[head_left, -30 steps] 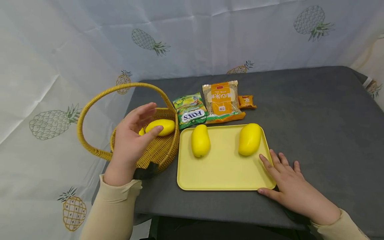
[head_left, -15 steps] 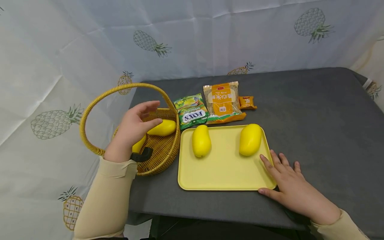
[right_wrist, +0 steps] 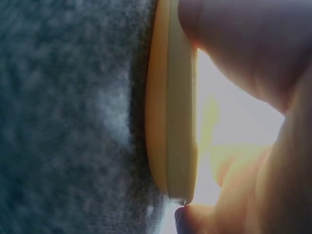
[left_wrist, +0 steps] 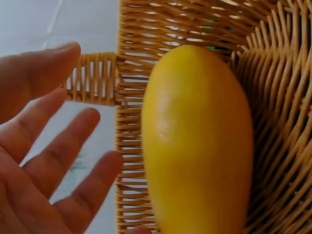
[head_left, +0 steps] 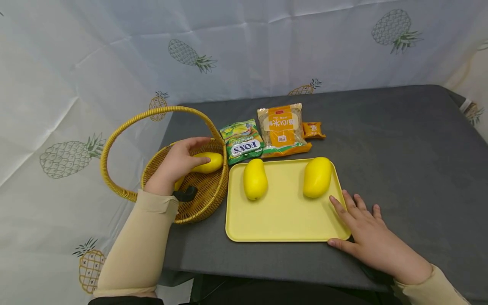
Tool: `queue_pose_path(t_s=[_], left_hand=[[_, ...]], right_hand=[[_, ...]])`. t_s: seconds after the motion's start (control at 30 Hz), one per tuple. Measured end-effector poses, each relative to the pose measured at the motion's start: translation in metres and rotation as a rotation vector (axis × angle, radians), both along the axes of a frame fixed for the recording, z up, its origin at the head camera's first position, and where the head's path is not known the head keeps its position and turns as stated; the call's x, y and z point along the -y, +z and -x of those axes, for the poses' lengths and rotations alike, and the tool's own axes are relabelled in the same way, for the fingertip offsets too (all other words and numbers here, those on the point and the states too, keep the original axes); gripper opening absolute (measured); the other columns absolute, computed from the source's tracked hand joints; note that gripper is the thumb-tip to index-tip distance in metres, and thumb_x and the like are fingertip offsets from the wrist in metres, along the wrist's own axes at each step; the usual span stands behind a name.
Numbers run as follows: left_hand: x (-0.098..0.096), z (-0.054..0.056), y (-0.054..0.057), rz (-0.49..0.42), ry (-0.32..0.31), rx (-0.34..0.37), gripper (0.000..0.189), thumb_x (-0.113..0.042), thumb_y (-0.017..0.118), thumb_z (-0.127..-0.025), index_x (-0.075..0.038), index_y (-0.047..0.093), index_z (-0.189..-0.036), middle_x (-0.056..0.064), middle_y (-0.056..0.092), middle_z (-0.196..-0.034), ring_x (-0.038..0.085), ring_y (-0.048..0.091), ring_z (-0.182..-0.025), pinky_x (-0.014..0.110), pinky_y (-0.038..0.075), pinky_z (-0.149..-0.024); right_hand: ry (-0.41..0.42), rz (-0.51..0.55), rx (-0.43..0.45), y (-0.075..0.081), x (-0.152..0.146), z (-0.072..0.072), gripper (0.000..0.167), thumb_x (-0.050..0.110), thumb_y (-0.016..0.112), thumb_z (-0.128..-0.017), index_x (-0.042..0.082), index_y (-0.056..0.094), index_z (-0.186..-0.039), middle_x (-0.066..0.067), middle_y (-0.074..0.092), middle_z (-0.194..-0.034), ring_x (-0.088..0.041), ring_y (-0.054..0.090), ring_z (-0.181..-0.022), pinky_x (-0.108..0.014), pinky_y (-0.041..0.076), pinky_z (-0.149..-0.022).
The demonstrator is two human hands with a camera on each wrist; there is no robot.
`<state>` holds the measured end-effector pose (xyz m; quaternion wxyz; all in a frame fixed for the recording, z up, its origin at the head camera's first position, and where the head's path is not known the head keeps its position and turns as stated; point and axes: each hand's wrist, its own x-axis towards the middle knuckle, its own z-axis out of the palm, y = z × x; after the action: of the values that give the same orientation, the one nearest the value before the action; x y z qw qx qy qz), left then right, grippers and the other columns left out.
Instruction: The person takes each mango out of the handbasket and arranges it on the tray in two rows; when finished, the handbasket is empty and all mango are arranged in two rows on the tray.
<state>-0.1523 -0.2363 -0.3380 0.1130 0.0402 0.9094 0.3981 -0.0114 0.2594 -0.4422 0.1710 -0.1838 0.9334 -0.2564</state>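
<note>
My left hand (head_left: 178,163) reaches down into the wicker basket (head_left: 218,198), fingers spread. Its thumb overlaps a yellow mango (head_left: 215,163) in the head view. A second mango (head_left: 179,183) lies partly hidden under that hand's wrist. In the left wrist view a big mango (left_wrist: 197,141) fills the middle, and the fingers (left_wrist: 80,190) stand apart to its left, loosely bent. My right hand (head_left: 367,235) rests at the right edge of the yellow tray (head_left: 282,222), its fingers straight and spread over the rim. Two mangoes lie on the tray, one at left (head_left: 255,180), another at right (head_left: 317,178).
Behind the tray lie a green candy bag (head_left: 242,140), a larger orange and clear snack bag (head_left: 283,127) and a small orange packet (head_left: 314,130). The basket's tall handle (head_left: 110,156) arches over the left forearm's side. Dark grey cloth covers the table (head_left: 400,161).
My left hand first drew back a little over the basket, then lowered into it toward the mango. The right hand and the tray have stayed put.
</note>
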Motion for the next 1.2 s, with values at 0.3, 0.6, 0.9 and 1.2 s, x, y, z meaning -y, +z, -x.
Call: queue_pose_path(t_s=[0.3, 0.6, 0.9, 1.2], left_hand=[[-0.002, 0.009, -0.010, 0.020, 0.037, 0.123, 0.070, -0.010, 0.076, -0.104, -0.012, 0.048, -0.168, 0.016, 0.045, -0.173, 0.040, 0.043, -0.158, 0.056, 0.040, -0.126], [-0.001, 0.013, -0.016, 0.025, 0.079, 0.200, 0.071, -0.009, 0.074, -0.104, -0.010, 0.045, -0.169, 0.018, 0.044, -0.173, 0.040, 0.048, -0.151, 0.054, 0.044, -0.123], [-0.001, 0.013, -0.016, 0.146, 0.071, 0.183, 0.065, -0.021, 0.080, -0.101, -0.004, 0.056, -0.160, 0.023, 0.056, -0.161, 0.040, 0.057, -0.135, 0.054, 0.046, -0.118], [-0.003, 0.010, -0.011, 0.120, 0.129, 0.123, 0.061, -0.024, 0.087, -0.097, -0.005, 0.061, -0.148, 0.020, 0.062, -0.147, 0.038, 0.058, -0.122, 0.052, 0.049, -0.109]], right_hand=[[0.000, 0.004, 0.007, 0.000, -0.001, 0.000, 0.114, 0.063, 0.080, -0.093, 0.024, 0.016, -0.180, -0.029, 0.004, -0.183, -0.065, 0.006, -0.164, -0.090, -0.005, -0.119], [0.002, -0.006, 0.015, 0.000, -0.002, 0.001, 0.115, 0.064, 0.080, -0.093, 0.024, 0.016, -0.180, -0.028, 0.002, -0.184, -0.065, 0.004, -0.164, -0.089, -0.007, -0.120], [0.010, -0.010, 0.020, -0.001, -0.002, 0.002, 0.114, 0.063, 0.080, -0.093, 0.022, 0.017, -0.179, -0.029, 0.003, -0.183, -0.064, 0.004, -0.164, -0.089, -0.007, -0.120], [0.011, -0.005, 0.021, 0.000, -0.003, 0.002, 0.114, 0.063, 0.080, -0.093, 0.021, 0.018, -0.179, -0.029, 0.004, -0.183, -0.064, 0.005, -0.164, -0.089, -0.005, -0.120]])
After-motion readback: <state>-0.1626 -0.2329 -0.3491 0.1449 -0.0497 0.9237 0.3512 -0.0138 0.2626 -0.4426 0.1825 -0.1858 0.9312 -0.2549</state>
